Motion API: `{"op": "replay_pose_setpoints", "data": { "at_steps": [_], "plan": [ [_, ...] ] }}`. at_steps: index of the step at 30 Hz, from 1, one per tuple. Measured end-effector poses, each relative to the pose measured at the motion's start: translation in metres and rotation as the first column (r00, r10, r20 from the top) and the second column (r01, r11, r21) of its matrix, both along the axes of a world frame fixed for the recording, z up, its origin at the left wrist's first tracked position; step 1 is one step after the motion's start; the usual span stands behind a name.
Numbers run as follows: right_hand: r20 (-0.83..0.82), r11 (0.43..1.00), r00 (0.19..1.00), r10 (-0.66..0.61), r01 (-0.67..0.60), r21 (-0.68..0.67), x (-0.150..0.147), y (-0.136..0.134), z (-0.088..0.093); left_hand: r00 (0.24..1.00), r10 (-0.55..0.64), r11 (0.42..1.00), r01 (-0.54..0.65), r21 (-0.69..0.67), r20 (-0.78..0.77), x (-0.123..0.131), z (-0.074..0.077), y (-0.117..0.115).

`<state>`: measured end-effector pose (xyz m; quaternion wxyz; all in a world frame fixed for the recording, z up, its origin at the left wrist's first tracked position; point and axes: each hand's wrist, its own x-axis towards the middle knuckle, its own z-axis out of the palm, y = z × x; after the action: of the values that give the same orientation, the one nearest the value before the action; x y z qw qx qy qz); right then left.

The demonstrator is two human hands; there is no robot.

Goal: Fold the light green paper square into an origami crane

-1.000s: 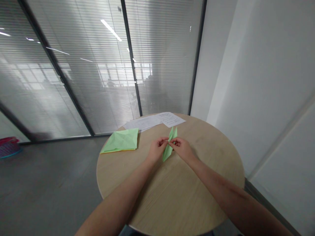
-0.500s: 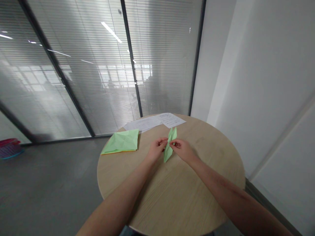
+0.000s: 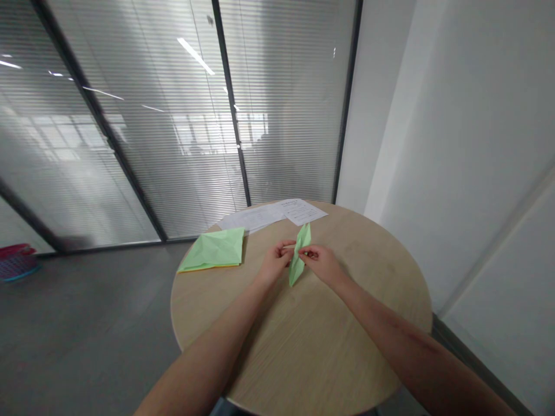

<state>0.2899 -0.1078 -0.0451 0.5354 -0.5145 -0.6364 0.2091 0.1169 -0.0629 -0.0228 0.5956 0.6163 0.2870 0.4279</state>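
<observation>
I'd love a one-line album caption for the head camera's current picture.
Left hand and right hand at a folded green paper over a round wooden table, white sheets lying beyond.

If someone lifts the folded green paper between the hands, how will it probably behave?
The folded green paper is probably very light, since it looks thin. Being folded may stiffen it somewhat, yet its narrow pointed ends could bend easily.
</observation>
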Motion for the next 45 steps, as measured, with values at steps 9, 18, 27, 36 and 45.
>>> {"op": "replay_pose_setpoints", "data": {
  "at_steps": [9, 18, 27, 36, 45],
  "plan": [
    [-0.088, 0.999, 0.996, 0.031, -0.033, -0.016, -0.001, 0.0, -0.001, 1.0, 0.0, 0.997, 0.0, 0.073, 0.006, 0.0, -0.001, 0.001],
    [-0.249, 0.988, 0.963, 0.108, -0.131, -0.08, 0.001, 0.0, 0.002, 0.999, -0.031, 0.998, 0.03, 0.051, 0.015, -0.001, 0.0, -0.001],
    [-0.222, 0.989, 0.969, 0.107, -0.126, -0.074, -0.004, -0.005, 0.006, 0.999, -0.017, 0.997, 0.015, 0.081, 0.032, 0.003, -0.004, 0.002],
    [-0.309, 0.986, 0.945, 0.106, -0.141, -0.094, -0.006, -0.004, 0.007, 0.999, 0.046, 0.989, -0.048, 0.141, 0.022, 0.005, -0.001, -0.002],
    [-0.413, 0.991, 0.907, 0.077, -0.114, -0.065, -0.011, -0.001, 0.003, 0.985, 0.17, 0.974, -0.174, 0.147, 0.038, 0.005, 0.004, -0.005]
  ]
}}
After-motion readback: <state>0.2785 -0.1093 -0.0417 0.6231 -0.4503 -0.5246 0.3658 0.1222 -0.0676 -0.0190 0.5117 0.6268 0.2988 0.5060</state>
